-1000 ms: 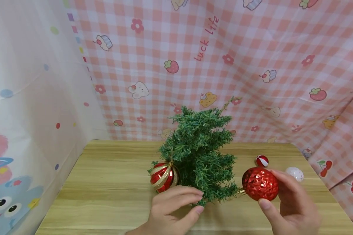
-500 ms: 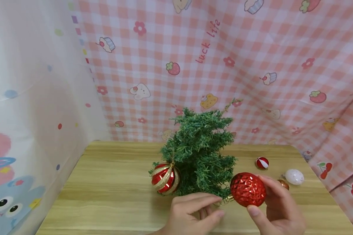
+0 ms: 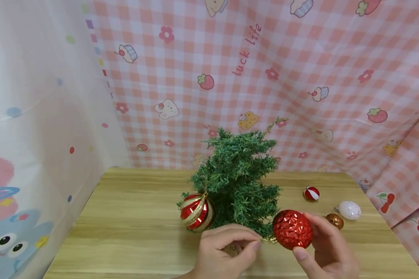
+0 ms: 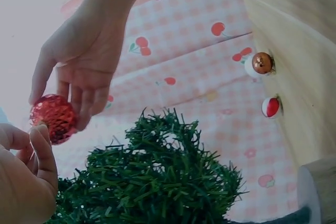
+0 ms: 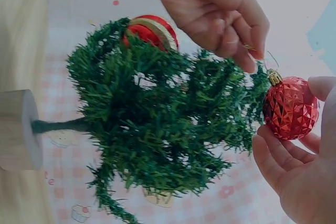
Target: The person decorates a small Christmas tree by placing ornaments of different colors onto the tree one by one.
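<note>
- Fabric [image 3: 38, 128], white and dotted, with a blue cartoon figure [image 3: 17, 240] on it, hangs at the far left of my view.
- Pink checked cloth [image 3: 181, 62] hangs behind my work, past the back edge of the wood-grain table [image 3: 125, 209].
- A big striped ball [image 3: 196, 212], red with glittery gold bands, hangs by its loop [image 3: 205, 190] low on the left side of the green tree [image 3: 241, 170].
- My left hand [image 3: 223, 254] comes in from below, in front of the tree; its thumb and forefinger pinch a thin gold thread [image 3: 264, 240].
- The tree stands on the table, a thin sprig [image 3: 274, 124] showing at its upper right; the view from my right wrist shows its round wooden base [image 5: 18, 129].
- The faceted red ball [image 3: 292, 229] is held in the air at the tree's lower right, its gold cap [image 3: 274, 240] turned toward my left hand and the thread running between them.
- My right hand [image 3: 335, 252] grips that red ball from the right, with the thumb on its near side.
- Past my right hand, a small red-and-white ball [image 3: 311, 193], a brown ball [image 3: 335, 221] and a white ball [image 3: 350, 210] lie on the table near one another, the brown one closest to my hand.
</note>
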A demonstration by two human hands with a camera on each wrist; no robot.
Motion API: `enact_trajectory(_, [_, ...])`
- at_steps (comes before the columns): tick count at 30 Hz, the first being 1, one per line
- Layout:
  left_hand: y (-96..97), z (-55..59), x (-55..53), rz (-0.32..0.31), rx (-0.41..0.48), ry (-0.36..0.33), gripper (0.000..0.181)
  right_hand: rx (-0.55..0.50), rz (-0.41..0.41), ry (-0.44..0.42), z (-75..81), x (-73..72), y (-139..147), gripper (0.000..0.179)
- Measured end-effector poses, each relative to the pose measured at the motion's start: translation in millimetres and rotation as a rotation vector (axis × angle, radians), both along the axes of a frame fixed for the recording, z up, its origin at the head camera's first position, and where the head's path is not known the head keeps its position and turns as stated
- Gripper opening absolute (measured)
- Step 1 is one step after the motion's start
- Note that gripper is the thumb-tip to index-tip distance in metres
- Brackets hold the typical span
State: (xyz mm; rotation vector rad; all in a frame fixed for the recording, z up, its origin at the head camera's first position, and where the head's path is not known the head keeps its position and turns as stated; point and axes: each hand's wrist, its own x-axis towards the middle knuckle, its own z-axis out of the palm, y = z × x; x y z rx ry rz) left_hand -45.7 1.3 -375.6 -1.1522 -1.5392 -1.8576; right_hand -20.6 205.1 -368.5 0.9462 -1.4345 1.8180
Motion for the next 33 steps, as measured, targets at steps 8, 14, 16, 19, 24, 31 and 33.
enact_trajectory(8, [-2.9, 10.8, 0.7, 0.007, 0.0, -0.031, 0.018, 0.122, -0.071, -0.213, -17.9, 10.1, 3, 0.069])
enact_trajectory(14, [-4.8, 15.2, -0.2, 0.013, 0.004, -0.014, 0.02, 0.241, -0.145, -0.351, -24.6, 13.2, 4, 0.069])
enact_trajectory(16, [-5.4, 16.5, -0.4, 0.016, 0.004, -0.008, 0.021, 0.29, -0.157, -0.396, -27.8, 14.4, 4, 0.067])
enact_trajectory(19, [-6.2, 18.5, -0.7, 0.018, 0.001, -0.009, 0.021, 0.329, -0.101, -0.397, -34.1, 13.1, 4, 0.067])
enact_trajectory(24, [-7.8, 20.9, 0.1, 0.017, -0.018, -0.043, 0.02, 0.378, 0.008, -0.417, -41.6, 10.0, 4, 0.07])
enact_trajectory(31, [-10.3, 22.2, -2.0, 0.021, -0.06, -0.014, 0.021, 0.419, 0.044, -0.502, -42.9, 7.2, 2, 0.065])
enact_trajectory(33, [-11.4, 23.4, -2.6, 0.03, -0.075, -0.011, 0.022, 0.434, 0.04, -0.508, -42.5, 6.8, 1, 0.064])
